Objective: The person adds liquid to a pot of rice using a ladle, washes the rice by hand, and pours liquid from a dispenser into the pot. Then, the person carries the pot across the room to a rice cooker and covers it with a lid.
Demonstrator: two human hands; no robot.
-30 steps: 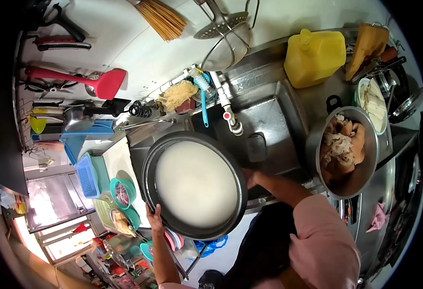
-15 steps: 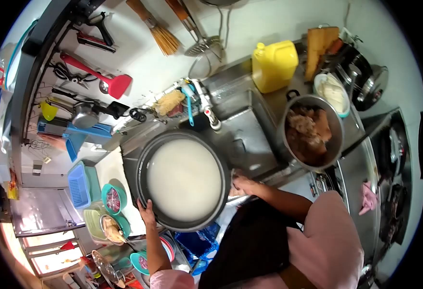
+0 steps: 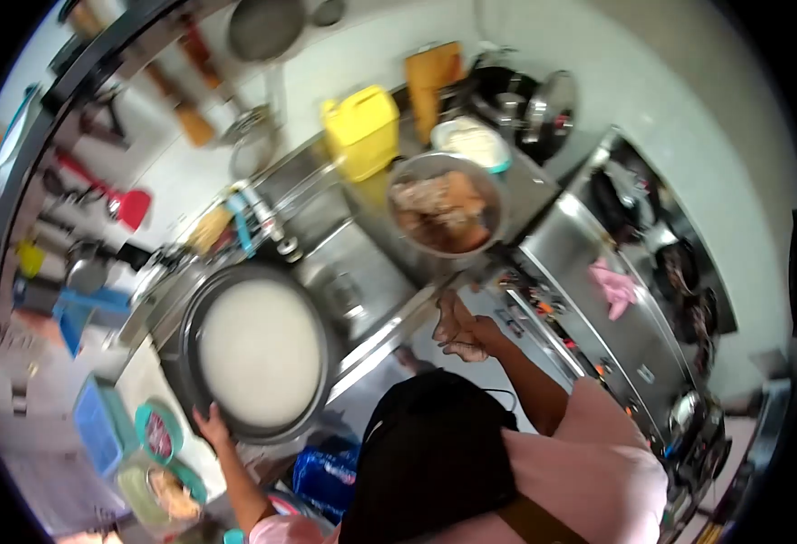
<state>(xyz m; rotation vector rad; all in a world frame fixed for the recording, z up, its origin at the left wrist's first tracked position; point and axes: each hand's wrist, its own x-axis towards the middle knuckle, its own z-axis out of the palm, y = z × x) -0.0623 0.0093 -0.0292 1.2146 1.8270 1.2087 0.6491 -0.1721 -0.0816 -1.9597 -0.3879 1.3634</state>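
A large dark round pot point(image 3: 192, 363) of cloudy whitish liquid stands at the left end of the sink point(image 3: 362, 281). My left hand point(image 3: 213, 426) is at its lower left rim, fingers apart, touching or nearly touching it. Away from the pot, my right hand point(image 3: 485, 334) is closed round a crumpled brownish-pink cloth point(image 3: 453, 325), blurred by motion, over the floor beside the counter edge. Beyond it sits a metal pot point(image 3: 398, 238) with brown and pale pieces of what looks like meat.
A yellow jug point(image 3: 362, 136), a cutting board point(image 3: 432, 86) and a bowl of white pieces point(image 3: 473, 140) are behind the metal pot. A pink cloth point(image 3: 612, 288) lies on the steel counter at right. Teal bowl point(image 3: 158, 431) and blue basket point(image 3: 101, 426) stand at left.
The view has swung right. My right hand has left the large pot's right side and moved right with the cloth. My left hand has stayed by the rim, its fingers spread wider.
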